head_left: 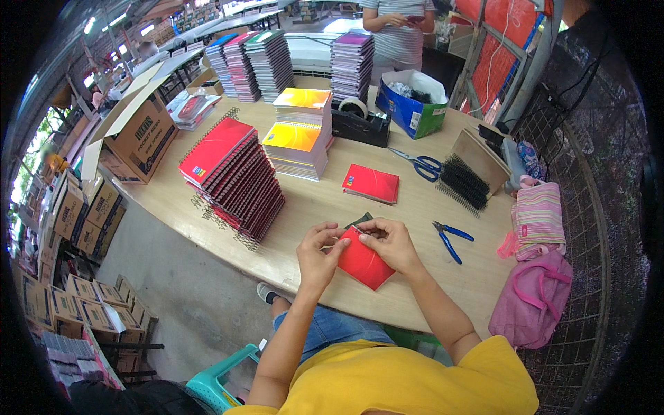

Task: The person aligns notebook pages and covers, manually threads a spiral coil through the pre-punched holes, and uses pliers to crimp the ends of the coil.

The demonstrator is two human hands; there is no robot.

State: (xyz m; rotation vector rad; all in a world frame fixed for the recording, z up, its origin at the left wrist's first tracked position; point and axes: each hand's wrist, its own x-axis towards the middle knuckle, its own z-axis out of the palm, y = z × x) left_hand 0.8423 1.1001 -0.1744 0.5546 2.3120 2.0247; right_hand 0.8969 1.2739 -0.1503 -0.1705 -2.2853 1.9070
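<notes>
A small red notebook [368,266] is held between my two hands near the table's front edge, tilted with its top edge away from me. My left hand [320,250] pinches its upper left corner. My right hand [391,243] grips the top edge, thumb on the cover. Just beyond my fingertips lies a dark object [359,220], mostly hidden by the hands. Farther off, a few red notebooks [371,183] lie flat. To the left stands a tall, leaning stack of red spiral notebooks [238,181], with wire coils sticking out along its sides.
Blue pliers [453,240], scissors [418,163] and a bunch of black spiral coils [462,183] lie to the right. Yellow notebooks [297,142], a tape dispenser [360,124] and a blue-green box [412,111] stand behind. Pink bags [529,297] hang over the right edge. Another person [394,34] stands opposite.
</notes>
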